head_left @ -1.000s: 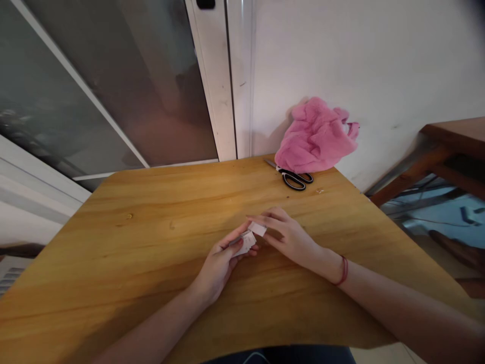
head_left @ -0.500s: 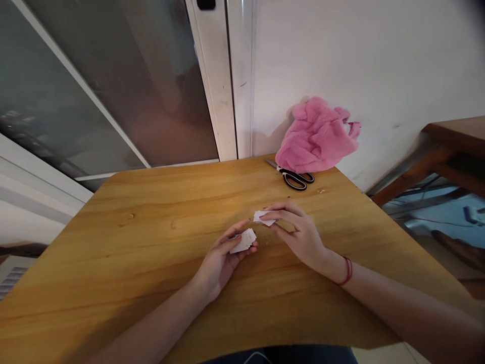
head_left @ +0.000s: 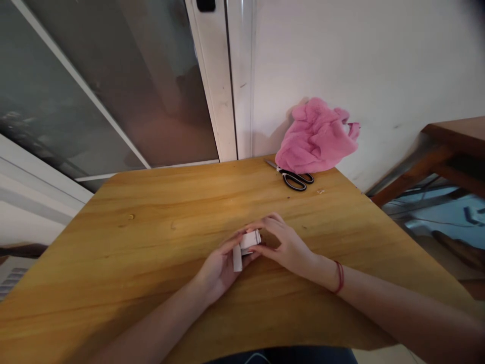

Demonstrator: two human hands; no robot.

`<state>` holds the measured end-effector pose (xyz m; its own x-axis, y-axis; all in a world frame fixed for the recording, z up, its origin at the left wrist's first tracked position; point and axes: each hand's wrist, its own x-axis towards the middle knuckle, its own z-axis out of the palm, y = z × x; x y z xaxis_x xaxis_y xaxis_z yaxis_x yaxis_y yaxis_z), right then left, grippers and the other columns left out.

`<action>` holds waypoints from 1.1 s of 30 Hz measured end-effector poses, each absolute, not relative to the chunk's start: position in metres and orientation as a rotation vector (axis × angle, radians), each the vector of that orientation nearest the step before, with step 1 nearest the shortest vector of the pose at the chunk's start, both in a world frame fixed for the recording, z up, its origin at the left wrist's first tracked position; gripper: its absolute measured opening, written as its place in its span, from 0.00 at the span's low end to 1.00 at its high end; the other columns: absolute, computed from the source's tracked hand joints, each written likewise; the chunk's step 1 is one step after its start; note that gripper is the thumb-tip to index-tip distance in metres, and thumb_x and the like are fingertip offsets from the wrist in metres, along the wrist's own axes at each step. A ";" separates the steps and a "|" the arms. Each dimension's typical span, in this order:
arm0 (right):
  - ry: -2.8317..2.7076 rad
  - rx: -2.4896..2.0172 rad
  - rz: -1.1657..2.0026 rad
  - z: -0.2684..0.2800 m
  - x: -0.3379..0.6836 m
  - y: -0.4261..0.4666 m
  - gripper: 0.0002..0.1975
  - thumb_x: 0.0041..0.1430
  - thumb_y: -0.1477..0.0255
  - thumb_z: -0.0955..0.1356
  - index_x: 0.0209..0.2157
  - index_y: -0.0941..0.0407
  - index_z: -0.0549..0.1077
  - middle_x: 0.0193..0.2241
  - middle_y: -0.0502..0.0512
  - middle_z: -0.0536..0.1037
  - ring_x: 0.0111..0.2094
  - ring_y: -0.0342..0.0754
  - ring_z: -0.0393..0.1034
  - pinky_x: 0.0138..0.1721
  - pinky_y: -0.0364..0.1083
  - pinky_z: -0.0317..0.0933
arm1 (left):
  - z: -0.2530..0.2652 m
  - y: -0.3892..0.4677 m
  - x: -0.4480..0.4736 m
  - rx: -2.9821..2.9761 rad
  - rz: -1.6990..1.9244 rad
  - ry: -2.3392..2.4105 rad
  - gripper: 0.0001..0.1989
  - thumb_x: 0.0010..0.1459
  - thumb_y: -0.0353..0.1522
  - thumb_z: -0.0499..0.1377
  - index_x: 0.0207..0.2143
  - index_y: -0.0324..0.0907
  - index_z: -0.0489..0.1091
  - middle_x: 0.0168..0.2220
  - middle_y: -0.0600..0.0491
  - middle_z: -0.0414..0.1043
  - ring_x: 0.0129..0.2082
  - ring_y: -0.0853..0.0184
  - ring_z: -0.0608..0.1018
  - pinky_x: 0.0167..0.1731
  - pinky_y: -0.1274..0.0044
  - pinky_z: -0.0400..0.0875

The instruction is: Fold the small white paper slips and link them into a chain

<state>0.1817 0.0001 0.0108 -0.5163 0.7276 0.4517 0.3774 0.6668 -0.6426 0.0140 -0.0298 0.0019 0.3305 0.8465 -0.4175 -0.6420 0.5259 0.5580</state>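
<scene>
Small white paper cards [head_left: 249,239] are gathered between my two hands, just above the wooden table [head_left: 159,202]. My left hand [head_left: 223,260] is curled around them from the left and below, with one card [head_left: 237,258] sticking out crosswise toward me. From the right, my right hand [head_left: 282,242] pinches the stack between thumb and fingers. A red cord circles my right wrist. How many cards there are, and any marks on their faces, cannot be made out.
Black-handled scissors [head_left: 295,179] lie at the back of the table, partly under a crumpled pink cloth [head_left: 318,136] against the wall. A tiny yellowish bit [head_left: 131,217] is at the left. Another wooden piece of furniture [head_left: 454,151] stands at the right.
My hands have come together. The cards my right hand held apart are now joined with those in my left, and one card has turned crosswise.
</scene>
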 end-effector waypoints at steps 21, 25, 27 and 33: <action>-2.105 -0.901 0.660 0.013 0.183 -0.003 0.20 0.52 0.67 0.70 0.47 0.53 0.64 0.42 0.54 0.72 0.45 0.50 0.63 0.46 0.50 0.59 | 0.004 -0.028 0.011 0.315 0.963 0.674 0.14 0.52 0.22 0.52 0.42 0.37 0.69 0.39 0.48 0.74 0.40 0.64 0.76 0.45 0.73 0.66; -2.286 -0.810 0.514 0.012 0.181 -0.008 0.18 0.53 0.62 0.69 0.45 0.53 0.68 0.43 0.56 0.70 0.45 0.50 0.61 0.47 0.51 0.57 | 0.003 -0.028 0.012 0.313 0.977 0.660 0.11 0.55 0.24 0.51 0.40 0.37 0.69 0.37 0.49 0.74 0.39 0.65 0.75 0.43 0.74 0.66; -2.373 -0.742 0.355 0.009 0.179 -0.010 0.13 0.54 0.61 0.68 0.40 0.51 0.71 0.44 0.55 0.70 0.47 0.51 0.59 0.49 0.53 0.53 | 0.005 -0.028 0.013 0.287 0.979 0.628 0.11 0.58 0.27 0.49 0.40 0.38 0.69 0.38 0.49 0.73 0.38 0.65 0.75 0.42 0.74 0.66; -2.380 -0.602 0.113 0.006 0.176 -0.012 0.04 0.57 0.67 0.67 0.32 0.48 0.75 0.40 0.49 0.72 0.47 0.48 0.55 0.52 0.52 0.47 | 0.009 -0.030 0.014 0.325 0.914 0.525 0.15 0.62 0.33 0.45 0.44 0.39 0.68 0.40 0.48 0.72 0.39 0.63 0.74 0.39 0.73 0.66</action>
